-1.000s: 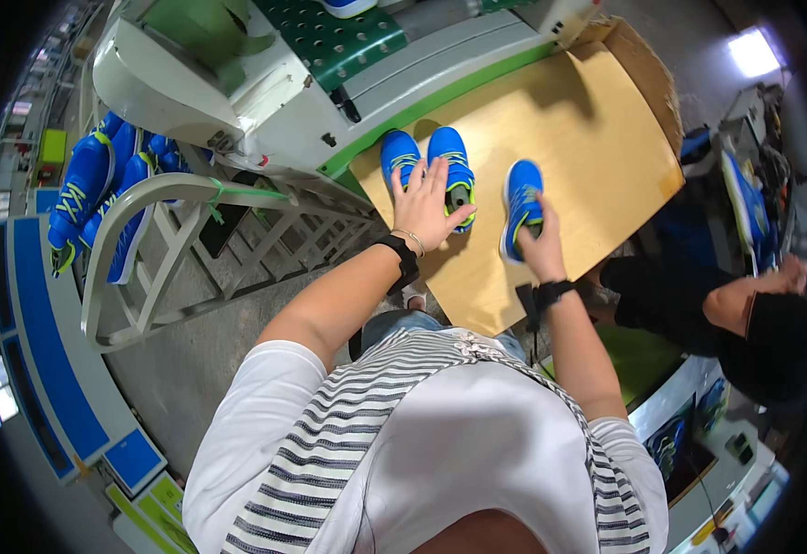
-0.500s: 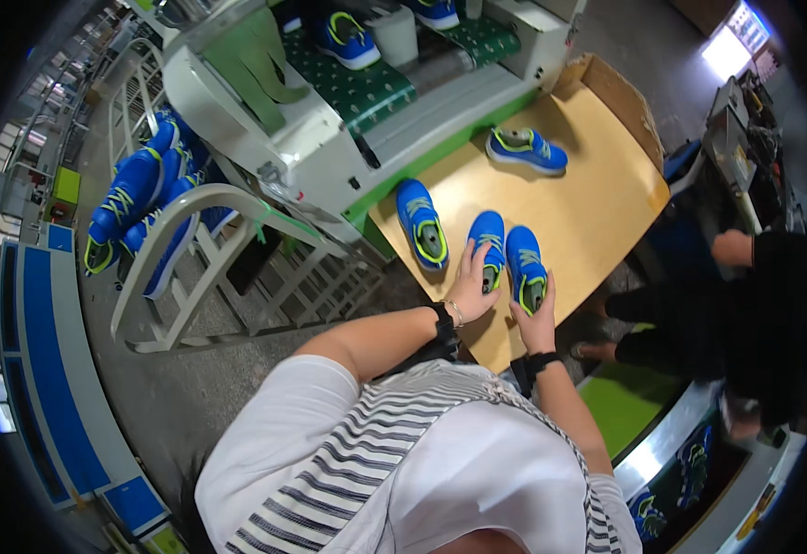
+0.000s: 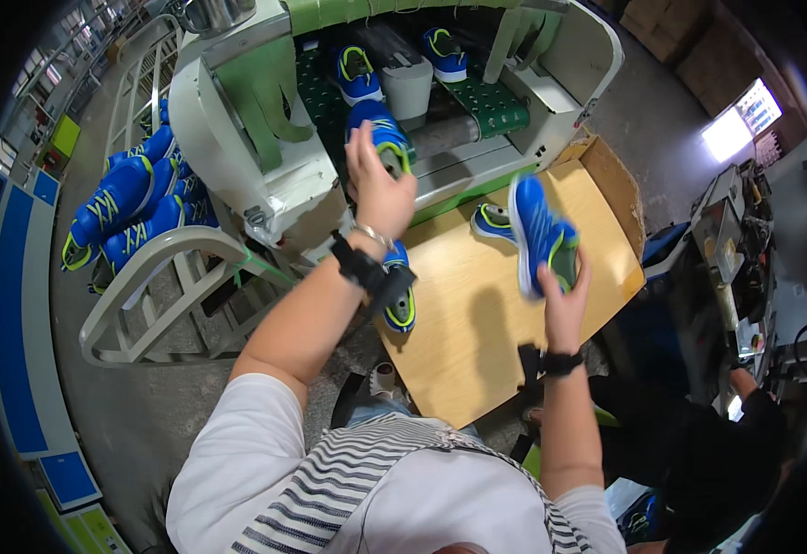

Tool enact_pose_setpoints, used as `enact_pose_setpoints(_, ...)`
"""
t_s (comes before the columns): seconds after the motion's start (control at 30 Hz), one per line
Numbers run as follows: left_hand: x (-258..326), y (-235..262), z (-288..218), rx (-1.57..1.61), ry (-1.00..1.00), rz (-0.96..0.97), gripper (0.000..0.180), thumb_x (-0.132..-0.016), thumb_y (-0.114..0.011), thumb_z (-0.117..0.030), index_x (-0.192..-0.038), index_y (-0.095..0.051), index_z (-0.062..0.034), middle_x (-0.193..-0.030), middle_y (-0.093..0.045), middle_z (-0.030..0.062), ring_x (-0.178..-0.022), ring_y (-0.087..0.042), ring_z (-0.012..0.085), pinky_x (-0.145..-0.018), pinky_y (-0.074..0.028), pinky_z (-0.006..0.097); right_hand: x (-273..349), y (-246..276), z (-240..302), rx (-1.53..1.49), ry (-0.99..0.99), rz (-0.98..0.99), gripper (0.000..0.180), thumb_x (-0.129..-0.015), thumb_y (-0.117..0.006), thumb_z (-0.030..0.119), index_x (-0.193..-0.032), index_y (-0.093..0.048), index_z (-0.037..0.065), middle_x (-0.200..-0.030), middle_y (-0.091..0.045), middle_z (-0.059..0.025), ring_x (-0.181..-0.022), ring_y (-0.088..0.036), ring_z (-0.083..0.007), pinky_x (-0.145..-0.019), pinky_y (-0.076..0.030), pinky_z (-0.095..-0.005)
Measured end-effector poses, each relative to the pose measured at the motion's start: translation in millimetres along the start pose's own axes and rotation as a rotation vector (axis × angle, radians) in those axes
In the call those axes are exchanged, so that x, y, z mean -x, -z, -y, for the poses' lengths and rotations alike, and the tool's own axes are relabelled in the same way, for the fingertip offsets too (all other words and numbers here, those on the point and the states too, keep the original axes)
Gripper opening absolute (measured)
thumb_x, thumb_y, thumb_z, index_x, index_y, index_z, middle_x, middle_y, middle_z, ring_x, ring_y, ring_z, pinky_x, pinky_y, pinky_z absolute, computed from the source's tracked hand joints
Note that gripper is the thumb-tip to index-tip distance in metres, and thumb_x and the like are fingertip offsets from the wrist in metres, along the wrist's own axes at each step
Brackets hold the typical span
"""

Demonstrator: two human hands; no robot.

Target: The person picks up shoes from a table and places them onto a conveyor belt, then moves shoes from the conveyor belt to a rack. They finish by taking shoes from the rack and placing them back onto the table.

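Observation:
My left hand (image 3: 380, 189) grips a blue sneaker (image 3: 373, 118) with lime trim, held toe-away at the mouth of the machine, over the near end of its green belt (image 3: 505, 109). Whether the sole touches the belt cannot be seen. In my right hand (image 3: 566, 300), another blue sneaker (image 3: 534, 231) is raised over the wooden tabletop (image 3: 459, 369), tilted so its white sole edge shows. A third sneaker (image 3: 492, 222) lies partly behind it on the table. Below my left forearm stands a further sneaker (image 3: 400, 309), partly covered by the wrist strap.
Two blue sneakers, one left (image 3: 357, 81) and one right (image 3: 445, 60), stand on the belt beside a grey block (image 3: 406, 88). A rack (image 3: 159, 277) at the left holds several blue sneakers. Cardboard (image 3: 614, 185) edges the table's far right. A person in black (image 3: 699, 443) is at the right.
Both hands have lifted their sneakers off the tabletop. My left hand has carried its one forward and left to the belt; the right has raised and tilted the other.

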State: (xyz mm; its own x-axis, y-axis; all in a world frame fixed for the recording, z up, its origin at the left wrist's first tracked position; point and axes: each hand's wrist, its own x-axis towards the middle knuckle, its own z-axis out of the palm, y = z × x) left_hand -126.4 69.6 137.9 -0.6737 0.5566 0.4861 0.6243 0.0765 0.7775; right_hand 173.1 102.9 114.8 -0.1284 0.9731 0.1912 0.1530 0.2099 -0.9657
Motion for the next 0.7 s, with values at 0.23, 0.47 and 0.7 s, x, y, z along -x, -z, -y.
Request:
enact_pose_setpoints(0.23,-65,-26,6,0.006,0.212,0.068,0.098,-0.069,-0.071,-0.015,-0.150,-0.017,-0.0065,-0.140,-0.037,0.0253,-0.130,-0.039,0.0425,-0.108,-0.036,0.046,-237,-103,28,0.254,0.468,0.313,0.081,-0.080,-0.077,0.034,-0.143,-0.037,0.001,-0.138,-0.050,-0.0225,-0.128,-0.049,-0.0316,-0.107,-0.038,-0.0359)
enact_pose_setpoints(0.47,-86,-4,36,-0.097,0.132,0.069,0.098,-0.071,-0.074,-0.018,-0.149,-0.020,0.0053,-0.130,-0.049,0.0248,-0.115,-0.055,0.0325,-0.088,-0.051,0.035,-260,-139,-9,0.085,0.216,0.507,0.095,-0.082,-0.074,0.047,-0.151,-0.025,0.004,-0.146,-0.041,-0.0211,-0.130,-0.044,-0.0282,-0.107,-0.036,-0.0364)
enact_pose_setpoints(0.7,-97,-7,2,0.179,0.207,0.209,0.082,-0.074,-0.065,-0.010,-0.145,-0.027,0.0009,-0.135,-0.044,0.0251,-0.122,-0.048,0.0360,-0.104,-0.040,0.043,-128,-40,-149,0.859,0.271,0.540,0.072,-0.064,-0.085,0.009,-0.128,-0.054,0.009,-0.117,-0.061,-0.0199,-0.112,-0.056,-0.0389,-0.095,-0.046,-0.0433)
